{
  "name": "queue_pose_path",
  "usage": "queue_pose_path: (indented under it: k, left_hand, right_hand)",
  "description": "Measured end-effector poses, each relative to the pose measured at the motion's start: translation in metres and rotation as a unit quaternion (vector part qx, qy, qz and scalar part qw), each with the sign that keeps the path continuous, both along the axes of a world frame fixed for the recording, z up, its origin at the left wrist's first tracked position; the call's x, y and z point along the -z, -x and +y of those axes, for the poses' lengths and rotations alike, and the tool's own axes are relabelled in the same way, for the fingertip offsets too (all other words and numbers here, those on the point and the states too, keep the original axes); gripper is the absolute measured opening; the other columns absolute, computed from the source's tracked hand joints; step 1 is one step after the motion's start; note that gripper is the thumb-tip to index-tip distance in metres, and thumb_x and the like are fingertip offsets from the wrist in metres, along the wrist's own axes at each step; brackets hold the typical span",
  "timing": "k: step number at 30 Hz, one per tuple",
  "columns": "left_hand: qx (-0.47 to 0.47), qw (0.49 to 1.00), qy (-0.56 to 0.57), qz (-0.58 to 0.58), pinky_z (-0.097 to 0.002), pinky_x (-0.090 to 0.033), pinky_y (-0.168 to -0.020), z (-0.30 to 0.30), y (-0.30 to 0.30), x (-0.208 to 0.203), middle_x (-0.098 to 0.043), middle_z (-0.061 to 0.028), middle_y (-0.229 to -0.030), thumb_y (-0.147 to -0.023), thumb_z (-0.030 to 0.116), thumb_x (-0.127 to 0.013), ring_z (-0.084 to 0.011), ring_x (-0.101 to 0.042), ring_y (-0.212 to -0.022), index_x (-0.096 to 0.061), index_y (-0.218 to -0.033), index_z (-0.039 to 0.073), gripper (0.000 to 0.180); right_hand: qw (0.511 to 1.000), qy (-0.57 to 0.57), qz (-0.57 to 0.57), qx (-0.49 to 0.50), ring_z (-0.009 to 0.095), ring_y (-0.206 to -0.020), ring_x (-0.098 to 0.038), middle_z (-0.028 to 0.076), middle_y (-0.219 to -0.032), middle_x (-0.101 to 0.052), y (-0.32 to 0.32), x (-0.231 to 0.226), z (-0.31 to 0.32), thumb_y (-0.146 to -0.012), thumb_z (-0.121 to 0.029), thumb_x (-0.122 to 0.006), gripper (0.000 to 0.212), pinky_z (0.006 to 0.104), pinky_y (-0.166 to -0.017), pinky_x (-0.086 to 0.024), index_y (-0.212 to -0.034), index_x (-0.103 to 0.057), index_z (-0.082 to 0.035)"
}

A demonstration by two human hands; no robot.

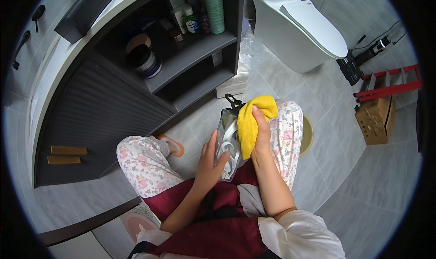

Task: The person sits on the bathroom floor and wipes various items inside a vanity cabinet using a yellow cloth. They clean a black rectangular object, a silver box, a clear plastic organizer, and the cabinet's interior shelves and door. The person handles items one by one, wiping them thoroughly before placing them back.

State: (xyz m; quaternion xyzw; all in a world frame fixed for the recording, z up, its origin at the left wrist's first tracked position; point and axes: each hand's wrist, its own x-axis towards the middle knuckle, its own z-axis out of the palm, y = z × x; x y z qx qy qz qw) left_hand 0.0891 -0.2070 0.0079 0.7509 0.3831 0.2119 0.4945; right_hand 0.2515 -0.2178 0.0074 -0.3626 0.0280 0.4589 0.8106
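My left hand point(209, 166) grips a clear plastic case point(226, 122) over my lap, thumb on its front and fingers along its left side. White looped pieces, perhaps a cable, show through the plastic. At the case's far end is a black strap or cord point(233, 100). A yellow cloth point(248, 122) is bunched in my right hand point(261, 134), whose thumb lies across it. The cloth covers the case's upper right side; whether it presses on the plastic is hidden.
Left stands a dark cabinet point(104, 118) with open shelves holding a jar point(147, 63), a green spray can point(213, 9) and bottles. Beyond is a white toilet point(295, 32). At right are a red step ladder point(388, 84) and a cardboard box point(374, 120). A yellowish basin point(307, 135) sits beside my right knee.
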Motion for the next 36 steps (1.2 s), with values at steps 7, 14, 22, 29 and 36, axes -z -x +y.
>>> queue_pose_path:
  k: [7, 14, 22, 29, 36]
  left_hand:
    - [-0.138, 0.986, 0.072, -0.062, -0.0311, -0.034, -0.095, 0.016, -0.010, -0.005, -0.048, -0.0172, -0.122, -0.094, 0.025, -0.044, -0.0213, -0.047, -0.111, -0.030, -0.136, 0.000, 0.051]
    - [-0.218, 0.953, 0.040, -0.208, -0.0209, -0.042, -0.069, 0.069, -0.011, -0.040, -0.055, -0.0040, -0.096, -0.096, 0.029, -0.038, -0.0076, -0.050, -0.078, -0.043, -0.125, 0.002, 0.040]
    - [-0.150, 0.983, 0.028, -0.100, -0.0226, -0.044, -0.070, 0.052, -0.004, -0.023, -0.057, -0.0034, -0.093, -0.095, 0.031, -0.042, -0.0085, -0.052, -0.078, -0.044, -0.126, 0.002, 0.042]
    - [-0.044, 0.952, 0.286, -0.096, -0.0234, -0.043, -0.076, 0.028, 0.015, 0.027, -0.058, -0.0036, -0.097, -0.096, 0.039, -0.035, -0.0095, -0.054, -0.085, -0.050, -0.120, 0.002, 0.047]
    - [0.078, 0.685, 0.653, -0.312, -0.0364, -0.049, -0.068, 0.032, 0.013, 0.032, -0.059, -0.0193, -0.098, -0.091, 0.054, -0.031, -0.0273, -0.058, -0.082, -0.050, -0.118, 0.006, 0.058]
  right_hand:
    - [0.991, -0.005, -0.044, -0.129, 0.015, -0.090, -0.057, 0.005, -0.101, -0.058, 0.033, 0.014, -0.006, -0.085, -0.027, -0.060, 0.036, 0.0277, -0.078, -0.047, -0.112, -0.052, -0.004]
    - [0.909, -0.054, -0.327, -0.253, 0.016, -0.095, -0.056, 0.005, -0.101, -0.058, 0.085, 0.049, -0.024, -0.081, -0.009, -0.062, 0.029, 0.0302, -0.081, -0.045, -0.109, -0.054, -0.005]
    - [0.934, -0.031, -0.298, -0.197, 0.018, -0.096, -0.055, 0.007, -0.102, -0.057, 0.068, 0.065, -0.027, -0.085, -0.018, -0.056, 0.029, 0.0312, -0.083, -0.044, -0.110, -0.052, -0.004]
    - [0.962, -0.205, 0.167, -0.068, 0.021, -0.081, -0.058, 0.010, -0.096, -0.059, 0.013, 0.019, -0.001, -0.090, -0.048, -0.041, 0.050, 0.0347, -0.071, -0.051, -0.112, -0.051, -0.005]
    - [0.944, -0.268, 0.151, -0.122, 0.022, -0.088, -0.057, 0.010, -0.100, -0.058, 0.010, 0.065, 0.010, -0.090, -0.030, -0.051, 0.033, 0.0314, -0.078, -0.049, -0.111, -0.051, -0.004]
